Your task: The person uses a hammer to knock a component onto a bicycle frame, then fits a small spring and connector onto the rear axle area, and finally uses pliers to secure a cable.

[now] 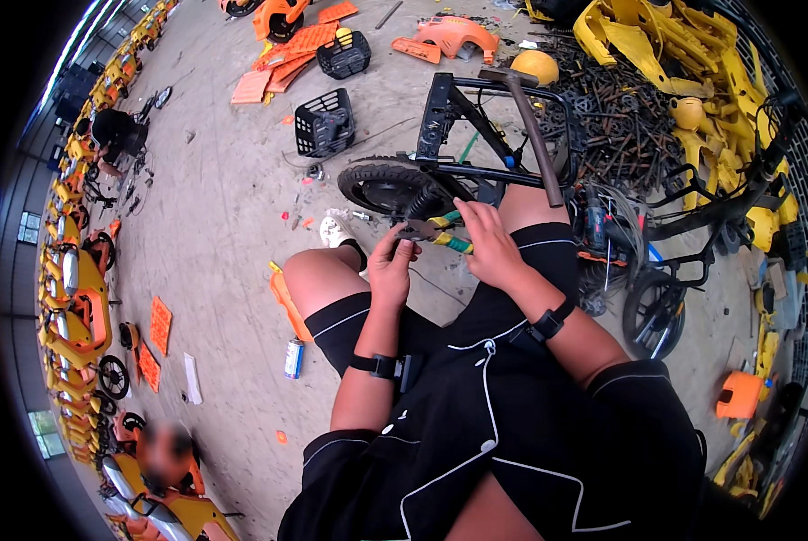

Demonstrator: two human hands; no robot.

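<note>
In front of me my right hand (492,248) is wrapped round the handles of a pair of pliers (456,243) with green and yellow grips. The dark jaws point left, toward my left hand (391,263). That hand's fingers are pinched together right at the jaws; whatever sits between them is too small to make out. Just beyond my hands is a black two-wheeler frame (436,117) lying on the floor, with a black-tyred wheel (375,187) and a coil-spring shock absorber (435,200) beside the pliers.
A brown metal tube (537,144) crosses the frame. Black baskets (323,124) and orange panels (300,45) lie ahead. Greasy metal parts (629,126) and yellow shells (638,45) are heaped at the right. A spray can (293,359) stands left of my leg. Yellow scooters (79,288) line the left wall.
</note>
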